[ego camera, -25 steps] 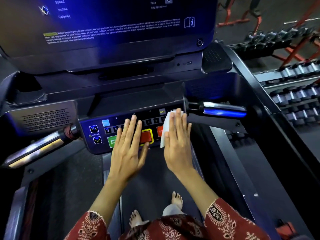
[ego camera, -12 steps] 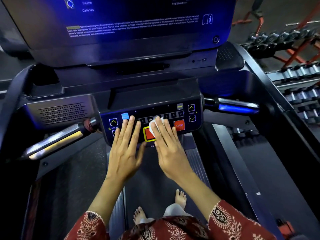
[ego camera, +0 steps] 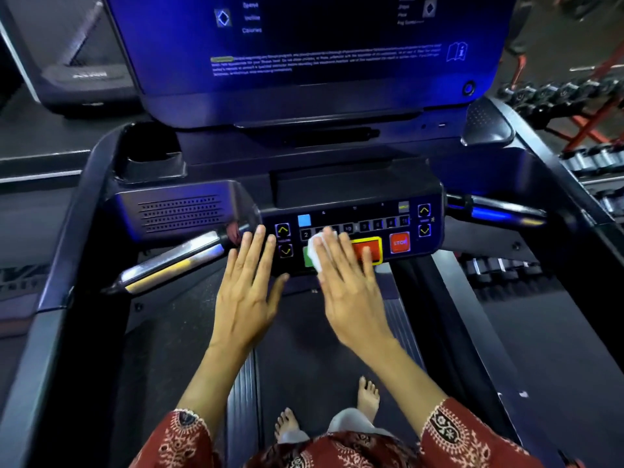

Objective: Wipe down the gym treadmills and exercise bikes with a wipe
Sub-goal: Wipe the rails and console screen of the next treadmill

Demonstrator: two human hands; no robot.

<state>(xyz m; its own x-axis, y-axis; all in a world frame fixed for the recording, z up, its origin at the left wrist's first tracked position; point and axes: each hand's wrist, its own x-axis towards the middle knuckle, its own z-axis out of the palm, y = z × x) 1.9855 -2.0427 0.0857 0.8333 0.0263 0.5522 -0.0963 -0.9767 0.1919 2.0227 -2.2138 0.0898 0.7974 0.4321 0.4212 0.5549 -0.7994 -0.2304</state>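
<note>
Both hands lie flat, fingers straight: left hand [ego camera: 246, 287] at the left edge of the black button panel [ego camera: 371, 211], right hand [ego camera: 349, 282] pressing one white wipe [ego camera: 314, 252], mostly hidden beneath it, onto the keys; beyond, I can't read the blurred blue screen [ego camera: 320, 32].

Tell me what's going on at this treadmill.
A person stands barefoot on the treadmill belt and is cleaning its control panel. The right hand presses a white wipe flat against the buttons, over the green key and the number row, just left of the yellow-bordered red button. The left hand lies spread, fingers straight, at the panel's left end by the arrow keys. The screen above is lit.
</note>
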